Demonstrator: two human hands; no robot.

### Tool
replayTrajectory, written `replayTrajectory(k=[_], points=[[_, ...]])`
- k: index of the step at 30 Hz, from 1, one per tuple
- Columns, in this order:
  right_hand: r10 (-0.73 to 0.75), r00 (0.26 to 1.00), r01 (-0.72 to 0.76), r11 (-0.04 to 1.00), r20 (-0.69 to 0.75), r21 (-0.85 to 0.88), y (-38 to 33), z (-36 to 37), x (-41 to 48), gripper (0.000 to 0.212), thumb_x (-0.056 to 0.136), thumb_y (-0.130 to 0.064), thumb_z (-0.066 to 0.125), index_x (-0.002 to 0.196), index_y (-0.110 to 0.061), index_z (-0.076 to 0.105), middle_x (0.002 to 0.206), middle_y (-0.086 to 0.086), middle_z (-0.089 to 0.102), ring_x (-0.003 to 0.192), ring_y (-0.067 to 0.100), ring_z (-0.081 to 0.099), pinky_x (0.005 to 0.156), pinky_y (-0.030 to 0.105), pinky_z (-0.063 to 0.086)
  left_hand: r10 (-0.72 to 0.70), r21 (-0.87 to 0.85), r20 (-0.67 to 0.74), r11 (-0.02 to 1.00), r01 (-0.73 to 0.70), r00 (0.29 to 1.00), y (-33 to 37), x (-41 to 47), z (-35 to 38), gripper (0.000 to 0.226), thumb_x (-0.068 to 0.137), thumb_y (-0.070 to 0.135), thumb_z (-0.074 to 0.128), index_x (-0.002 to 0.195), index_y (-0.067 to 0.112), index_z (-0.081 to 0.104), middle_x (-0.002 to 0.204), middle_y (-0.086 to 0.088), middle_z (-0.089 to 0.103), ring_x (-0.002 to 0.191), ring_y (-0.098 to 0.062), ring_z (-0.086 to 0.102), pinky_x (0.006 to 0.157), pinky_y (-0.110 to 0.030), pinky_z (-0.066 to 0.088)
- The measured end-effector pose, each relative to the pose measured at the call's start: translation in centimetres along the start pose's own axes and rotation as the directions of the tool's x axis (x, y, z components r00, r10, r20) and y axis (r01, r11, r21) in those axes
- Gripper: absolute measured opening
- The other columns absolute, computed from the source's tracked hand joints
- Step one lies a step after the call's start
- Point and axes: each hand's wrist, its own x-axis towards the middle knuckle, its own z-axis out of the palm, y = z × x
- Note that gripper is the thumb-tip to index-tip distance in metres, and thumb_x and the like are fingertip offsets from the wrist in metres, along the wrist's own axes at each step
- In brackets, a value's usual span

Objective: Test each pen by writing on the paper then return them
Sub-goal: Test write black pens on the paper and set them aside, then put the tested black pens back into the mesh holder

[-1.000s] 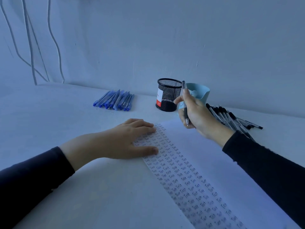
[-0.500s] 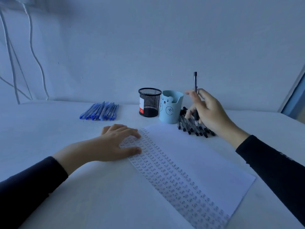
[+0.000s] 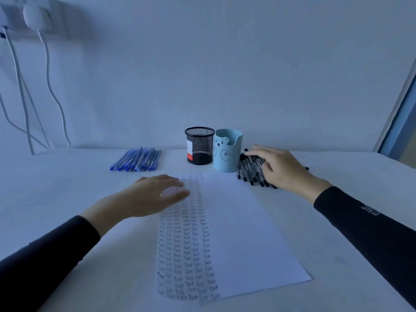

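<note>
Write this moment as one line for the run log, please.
left hand: flat on paper | right hand: fingers spread over black pens | blue pens: lying left of mesh cup

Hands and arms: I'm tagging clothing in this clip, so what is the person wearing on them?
The left sleeve and right sleeve are long, dark, close-fitting, ending at the wrists. The right one bears a small pale marking, unreadable. The left hand and right hand are ungloved.
</note>
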Motion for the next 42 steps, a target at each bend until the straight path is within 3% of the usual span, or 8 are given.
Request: replayTrajectory(k=[3,6,18,23,29,34,38,42], points=[[-0.193,0.978,0.182,0.974,0.079,0.133,-3.2,1.7,-2.0,0.035,0.091,-0.016,0.045,0.113,-0.021,0.072,0.118,0.0,0.07,0.097,-0.005,0.059,0.095,0.026,0.038,-0.013,0.042,0.089,0.999,0.009,0.996,0.8,0.4,0.1,0.106,0.06,0.099,0.023,0.148,0.041,0.03,0.156,0.02,0.025,0.142,-0.012,0.028,0.117,-0.039,0.018],[-0.214,0.954,0.214,0.977,0.211,0.023,-4.7,2.8,-3.8,0.038,0.099,-0.038,0.039,0.125,-0.027,0.065,0.129,-0.016,0.062,0.12,-0.001,0.052,0.109,0.017,0.018,-0.03,0.062,0.077,0.998,0.025,0.997,1.7,0.8,0.5,0.099,0.067,0.093,0.032,0.151,0.04,0.022,0.158,0.019,0.018,0.145,-0.011,0.021,0.118,-0.036,0.012],[-0.153,0.952,0.139,0.988,0.266,0.072,-3.9,2.3,-3.9,0.036,0.101,-0.03,0.046,0.136,-0.03,0.056,0.149,-0.013,0.045,0.136,0.0,0.04,0.117,0.024,0.023,-0.015,0.053,0.209,0.999,0.004,0.978,1.0,3.4,-1.9,0.103,0.061,0.094,0.042,0.145,0.036,0.037,0.155,0.011,0.031,0.14,-0.014,0.032,0.118,-0.045,0.022],[-0.076,0.996,0.068,0.979,0.037,0.193,-1.9,0.7,-3.2,0.024,0.096,-0.017,0.055,0.113,-0.021,0.072,0.114,-0.011,0.066,0.099,0.01,0.063,0.087,0.021,0.047,-0.102,-0.147,-0.151,0.986,0.079,0.983,2.0,9.0,-3.8,0.091,0.077,0.055,0.07,0.147,0.01,0.033,0.148,-0.008,0.042,0.133,-0.024,0.043,0.111,-0.036,0.034],[0.333,0.934,-0.267,0.892,-0.13,0.364,2.5,-1.1,-3.0,0.025,0.097,-0.01,0.05,0.103,-0.022,0.071,0.105,-0.015,0.065,0.088,-0.016,0.055,0.072,0.001,0.038,-0.394,-0.618,-0.138,0.752,0.232,0.909,0.7,14.6,-1.9,0.115,0.068,0.041,0.085,0.152,0.006,0.015,0.152,-0.013,0.034,0.136,-0.03,0.038,0.104,-0.04,0.037],[0.434,0.895,-0.382,0.864,-0.1,0.329,4.8,-0.1,-2.6,0.025,0.097,-0.01,0.049,0.106,-0.021,0.069,0.115,-0.007,0.065,0.088,0.002,0.06,0.069,0.007,0.04,-0.36,-0.65,-0.232,0.748,0.131,0.903,0.1,15.7,0.0,0.103,0.071,0.038,0.083,0.149,0.007,0.023,0.143,-0.008,0.047,0.13,-0.025,0.045,0.108,-0.041,0.038],[0.526,0.848,-0.52,0.804,0.061,0.289,6.0,-1.1,-1.2,0.035,0.103,-0.023,0.038,0.132,-0.018,0.057,0.139,-0.003,0.054,0.117,0.013,0.056,0.087,0.021,0.037,-0.369,-0.65,-0.309,0.755,0.088,0.877,0.2,15.2,-0.4,0.088,0.071,0.037,0.084,0.139,0.009,0.037,0.132,-0.006,0.053,0.114,-0.022,0.055,0.099,-0.042,0.048],[0.662,0.688,-0.726,0.633,0.296,0.27,7.9,-2.3,0.0,0.052,0.104,-0.039,0.032,0.146,-0.009,0.041,0.151,0.012,0.042,0.133,0.028,0.046,0.111,0.041,0.033,-0.379,-0.711,-0.407,0.703,-0.027,0.831,1.1,12.5,-1.8,0.081,0.07,0.037,0.084,0.133,0.012,0.041,0.123,0.0,0.055,0.103,-0.016,0.059,0.079,-0.029,0.054]])
